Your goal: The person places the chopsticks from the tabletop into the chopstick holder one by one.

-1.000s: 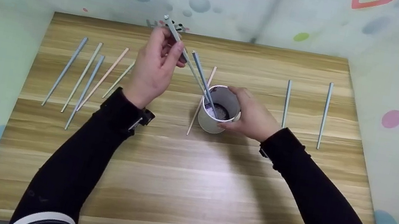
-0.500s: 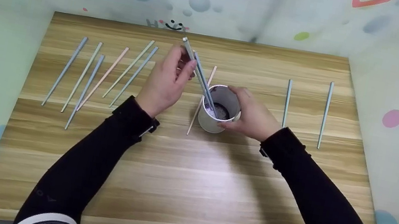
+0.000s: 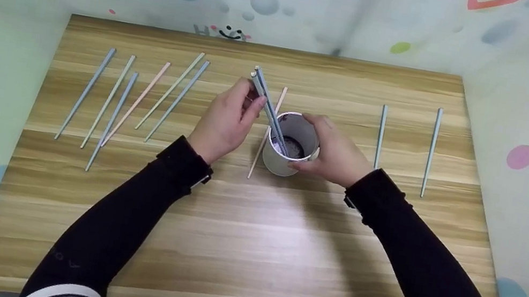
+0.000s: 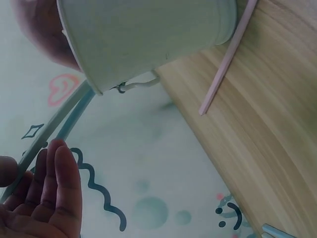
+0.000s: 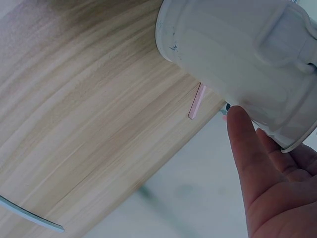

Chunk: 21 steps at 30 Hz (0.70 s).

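Observation:
A white pail (image 3: pixel 278 167) stands mid-table, and my right hand (image 3: pixel 334 152) grips it by the rim from the right. In the right wrist view the thumb lies against the pail's wall (image 5: pixel 223 59). My left hand (image 3: pixel 225 122), left of the pail, pinches a pale green chopstick (image 4: pixel 52 124) between thumb and fingers. That chopstick slants down over the rim into the pail. Beside it a blue chopstick (image 4: pixel 77 116) leans in the pail at nearly the same slant. A dark patch shows at the pail's bottom.
A pink chopstick (image 3: pixel 257 157) lies on the table (image 3: pixel 224 250) just left of the pail, partly hidden behind it. Several blue, green and pink chopsticks (image 3: pixel 135 104) lie at the left. Two bluish chopsticks (image 3: pixel 431 153) lie at the right. Printed cloth walls (image 3: pixel 287 16) enclose the table.
My left hand has moved right and toward me, lowering the pale green chopstick further into the pail beside the blue one. The right hand and pail have stayed put.

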Tool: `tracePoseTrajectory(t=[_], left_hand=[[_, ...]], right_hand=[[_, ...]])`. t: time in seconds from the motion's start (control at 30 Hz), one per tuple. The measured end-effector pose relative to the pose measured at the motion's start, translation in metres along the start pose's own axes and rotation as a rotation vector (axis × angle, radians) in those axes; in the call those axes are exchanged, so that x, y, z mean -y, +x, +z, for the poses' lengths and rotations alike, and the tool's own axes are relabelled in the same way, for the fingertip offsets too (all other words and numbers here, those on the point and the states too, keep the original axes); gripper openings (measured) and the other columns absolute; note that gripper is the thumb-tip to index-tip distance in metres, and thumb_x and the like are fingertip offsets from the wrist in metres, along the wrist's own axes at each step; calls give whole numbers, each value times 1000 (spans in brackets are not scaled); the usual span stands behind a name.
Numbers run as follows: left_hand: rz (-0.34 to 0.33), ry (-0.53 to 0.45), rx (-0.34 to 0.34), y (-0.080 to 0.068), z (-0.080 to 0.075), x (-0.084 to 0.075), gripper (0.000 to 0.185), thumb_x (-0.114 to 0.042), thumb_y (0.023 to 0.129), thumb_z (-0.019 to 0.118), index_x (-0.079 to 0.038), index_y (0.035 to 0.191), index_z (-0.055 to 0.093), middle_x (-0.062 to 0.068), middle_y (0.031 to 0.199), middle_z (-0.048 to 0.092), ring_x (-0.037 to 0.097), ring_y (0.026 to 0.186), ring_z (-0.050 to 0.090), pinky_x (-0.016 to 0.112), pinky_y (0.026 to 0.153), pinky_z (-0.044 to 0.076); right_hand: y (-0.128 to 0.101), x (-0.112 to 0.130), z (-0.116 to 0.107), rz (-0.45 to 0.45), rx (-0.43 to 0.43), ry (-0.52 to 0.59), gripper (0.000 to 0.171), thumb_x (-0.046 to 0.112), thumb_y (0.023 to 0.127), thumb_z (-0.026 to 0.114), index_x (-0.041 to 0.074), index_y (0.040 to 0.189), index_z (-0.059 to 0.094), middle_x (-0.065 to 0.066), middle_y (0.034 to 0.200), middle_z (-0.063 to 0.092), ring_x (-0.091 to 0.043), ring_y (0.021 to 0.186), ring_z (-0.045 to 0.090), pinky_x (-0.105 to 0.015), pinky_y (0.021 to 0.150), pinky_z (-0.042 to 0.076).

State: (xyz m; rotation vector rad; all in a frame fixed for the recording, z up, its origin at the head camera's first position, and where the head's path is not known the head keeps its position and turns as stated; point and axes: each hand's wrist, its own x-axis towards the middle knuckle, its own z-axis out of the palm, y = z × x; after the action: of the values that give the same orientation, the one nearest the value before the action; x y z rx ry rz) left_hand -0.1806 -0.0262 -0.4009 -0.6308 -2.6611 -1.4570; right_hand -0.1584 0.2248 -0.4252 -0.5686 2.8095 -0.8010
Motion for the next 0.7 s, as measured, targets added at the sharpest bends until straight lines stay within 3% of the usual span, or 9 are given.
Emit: tracePoseTrajectory(t=[0.7], left_hand=[[-34,-21,20,-5,3,21,27,-24,107,50,0,118,57,12,103,67,23,94,65,34,85,56]], right_hand=[[1,3,-1,11,7,13,101,37,74,90,1,152,38,-19,145,51,-34,127,57,-46,112,46]])
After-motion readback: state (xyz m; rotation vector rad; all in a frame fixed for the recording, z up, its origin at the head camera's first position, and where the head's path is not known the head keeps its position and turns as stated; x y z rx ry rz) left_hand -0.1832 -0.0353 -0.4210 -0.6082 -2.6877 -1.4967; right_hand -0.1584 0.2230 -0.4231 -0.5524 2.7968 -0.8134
